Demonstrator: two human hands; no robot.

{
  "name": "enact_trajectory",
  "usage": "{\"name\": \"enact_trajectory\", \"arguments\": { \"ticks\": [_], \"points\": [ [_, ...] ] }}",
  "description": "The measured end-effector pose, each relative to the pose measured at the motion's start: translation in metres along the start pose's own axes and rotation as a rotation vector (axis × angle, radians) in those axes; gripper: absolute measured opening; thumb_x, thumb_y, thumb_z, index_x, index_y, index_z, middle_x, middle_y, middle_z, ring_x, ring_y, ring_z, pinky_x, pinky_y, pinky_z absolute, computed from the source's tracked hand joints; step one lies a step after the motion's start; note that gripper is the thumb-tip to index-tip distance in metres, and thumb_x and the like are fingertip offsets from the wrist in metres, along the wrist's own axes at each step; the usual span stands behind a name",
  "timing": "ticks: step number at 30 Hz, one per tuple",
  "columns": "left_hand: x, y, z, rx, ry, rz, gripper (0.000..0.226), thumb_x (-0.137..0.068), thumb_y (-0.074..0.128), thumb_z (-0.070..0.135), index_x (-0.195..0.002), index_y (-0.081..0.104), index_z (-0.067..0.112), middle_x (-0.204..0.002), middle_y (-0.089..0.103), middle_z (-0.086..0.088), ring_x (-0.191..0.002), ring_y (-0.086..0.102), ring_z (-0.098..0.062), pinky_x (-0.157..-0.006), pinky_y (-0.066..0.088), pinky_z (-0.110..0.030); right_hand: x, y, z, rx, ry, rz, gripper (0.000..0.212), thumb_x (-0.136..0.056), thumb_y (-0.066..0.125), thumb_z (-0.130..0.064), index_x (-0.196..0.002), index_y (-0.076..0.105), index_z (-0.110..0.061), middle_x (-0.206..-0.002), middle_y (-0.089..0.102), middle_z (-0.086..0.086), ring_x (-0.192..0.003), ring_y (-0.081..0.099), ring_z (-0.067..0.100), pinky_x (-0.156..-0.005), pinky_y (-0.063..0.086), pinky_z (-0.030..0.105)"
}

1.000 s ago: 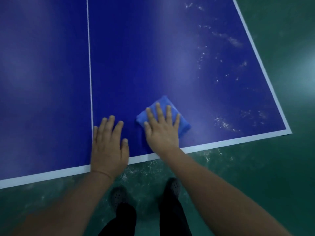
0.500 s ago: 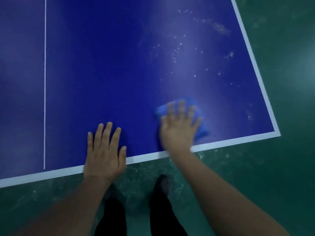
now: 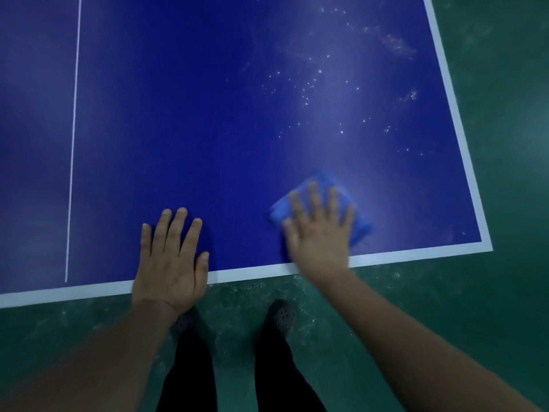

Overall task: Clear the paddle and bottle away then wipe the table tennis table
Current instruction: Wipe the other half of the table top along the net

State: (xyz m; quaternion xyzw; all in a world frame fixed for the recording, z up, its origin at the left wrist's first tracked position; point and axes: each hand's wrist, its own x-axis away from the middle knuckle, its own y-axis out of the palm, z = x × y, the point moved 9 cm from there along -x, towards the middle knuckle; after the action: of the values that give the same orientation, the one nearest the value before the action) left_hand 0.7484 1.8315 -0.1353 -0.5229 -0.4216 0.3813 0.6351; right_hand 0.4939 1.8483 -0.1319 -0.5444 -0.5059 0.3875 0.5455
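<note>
Fingers (image 3: 312, 200) of right hand (image 3: 319, 233) spread flat, pressing the blue cloth (image 3: 358, 221) on the worktop (image 3: 208, 129); cloth has slid right toward the near-right corner. Left hand (image 3: 170, 257) stays flat, bracing. Paddle, bottle not in view. White specks (image 3: 312, 84) farther off remain unwiped.

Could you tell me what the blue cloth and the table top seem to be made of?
The cloth under the right hand looks like soft folded microfibre or similar fabric, though it is blurred. The table top looks like a hard painted board with a matte blue finish and white edge lines.
</note>
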Motion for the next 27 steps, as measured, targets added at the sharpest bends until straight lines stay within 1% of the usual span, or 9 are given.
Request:
{"name": "enact_trajectory", "arguments": {
  "ticks": [2, 3, 5, 7, 9, 11, 15, 20, 27],
  "points": [
    [0.000, 0.001, 0.000, -0.003, -0.003, -0.010, 0.065, -0.096, 0.027, 0.043, -0.147, 0.041, 0.005, -0.158, 0.029, -0.019, -0.149, 0.019, -0.037, -0.119, 0.013, -0.060, 0.014, 0.011, -0.031, 0.075, -0.352, -0.073, 0.056, -0.100, 0.026, -0.054, -0.153, 0.031, -0.035, -0.163, 0.025, 0.000, -0.151, 0.016, 0.035, -0.117, 0.006, 0.063],
    [0.000, 0.001, 0.000, -0.005, -0.005, -0.015, 0.065, -0.096, 0.027, 0.043, -0.147, 0.041, 0.005, -0.158, 0.029, -0.018, -0.149, 0.019, -0.036, -0.119, 0.013, -0.060, 0.003, 0.007, -0.011, 0.084, -0.355, -0.068, 0.056, -0.100, 0.026, -0.054, -0.153, 0.031, -0.036, -0.163, 0.026, -0.001, -0.151, 0.017, 0.034, -0.117, 0.008, 0.063],
    [0.000, 0.001, -0.001, -0.007, -0.009, -0.022, 0.064, -0.097, 0.026, 0.043, -0.148, 0.041, 0.006, -0.158, 0.029, -0.017, -0.149, 0.019, -0.036, -0.119, 0.013, -0.059, -0.028, -0.007, 0.065, 0.079, -0.060, -0.020, 0.059, -0.098, 0.023, -0.054, -0.153, 0.031, -0.035, -0.164, 0.022, 0.000, -0.151, 0.015, 0.035, -0.116, 0.008, 0.064],
    [0.001, 0.002, 0.000, -0.006, -0.007, -0.031, 0.064, -0.097, 0.027, 0.043, -0.148, 0.040, 0.007, -0.159, 0.028, -0.017, -0.149, 0.019, -0.035, -0.120, 0.013, -0.059, -0.043, -0.018, 0.148, -0.013, 0.387, -0.041, 0.064, -0.096, 0.013, -0.058, -0.157, 0.017, -0.039, -0.167, 0.007, -0.002, -0.153, 0.003, 0.032, -0.117, 0.004, 0.066],
    [0.002, 0.002, 0.000, -0.005, -0.009, -0.038, 0.064, -0.097, 0.027, 0.043, -0.148, 0.039, 0.007, -0.159, 0.028, -0.016, -0.150, 0.019, -0.035, -0.119, 0.014, -0.059, -0.038, -0.019, 0.159, -0.076, 0.591, -0.046, 0.066, -0.095, 0.005, -0.060, -0.157, 0.008, -0.039, -0.167, -0.001, -0.004, -0.153, -0.004, 0.032, -0.117, 0.001, 0.067],
    [0.001, 0.002, 0.000, -0.003, -0.005, -0.043, 0.064, -0.096, 0.027, 0.044, -0.148, 0.041, 0.008, -0.159, 0.029, -0.016, -0.149, 0.020, -0.034, -0.119, 0.015, -0.059, -0.038, -0.010, 0.101, -0.048, 0.449, -0.033, 0.063, -0.098, 0.009, -0.057, -0.157, 0.011, -0.038, -0.167, 0.000, -0.002, -0.152, -0.001, 0.035, -0.117, 0.000, 0.067],
    [0.002, 0.000, 0.000, 0.006, -0.003, -0.015, 0.063, -0.096, 0.030, 0.044, -0.147, 0.044, 0.009, -0.158, 0.031, -0.017, -0.148, 0.022, -0.035, -0.117, 0.017, -0.061, -0.039, 0.011, -0.049, 0.034, -0.059, -0.061, 0.058, -0.102, 0.013, -0.055, -0.156, 0.012, -0.037, -0.166, 0.006, -0.001, -0.152, -0.001, 0.034, -0.118, -0.004, 0.063],
    [0.006, -0.006, -0.002, 0.040, 0.002, 0.113, 0.058, -0.099, 0.030, 0.044, -0.142, 0.042, 0.007, -0.149, 0.040, -0.019, -0.143, 0.032, -0.037, -0.117, 0.017, -0.061, -0.082, 0.013, -0.150, 0.019, -0.329, -0.027, 0.056, -0.103, 0.018, -0.053, -0.156, 0.021, -0.035, -0.166, 0.014, 0.001, -0.153, -0.001, 0.033, -0.118, -0.001, 0.064],
    [0.003, 0.006, -0.003, 0.021, 0.044, 0.035, 0.055, -0.094, 0.036, 0.045, -0.138, 0.042, 0.013, -0.144, 0.039, -0.016, -0.138, 0.035, -0.037, -0.114, 0.020, -0.061, -0.165, 0.010, -0.234, 0.007, -0.461, -0.062, 0.057, -0.101, 0.018, -0.053, -0.155, 0.025, -0.035, -0.165, 0.016, 0.000, -0.152, 0.004, 0.035, -0.115, -0.003, 0.065]
  ]
}}
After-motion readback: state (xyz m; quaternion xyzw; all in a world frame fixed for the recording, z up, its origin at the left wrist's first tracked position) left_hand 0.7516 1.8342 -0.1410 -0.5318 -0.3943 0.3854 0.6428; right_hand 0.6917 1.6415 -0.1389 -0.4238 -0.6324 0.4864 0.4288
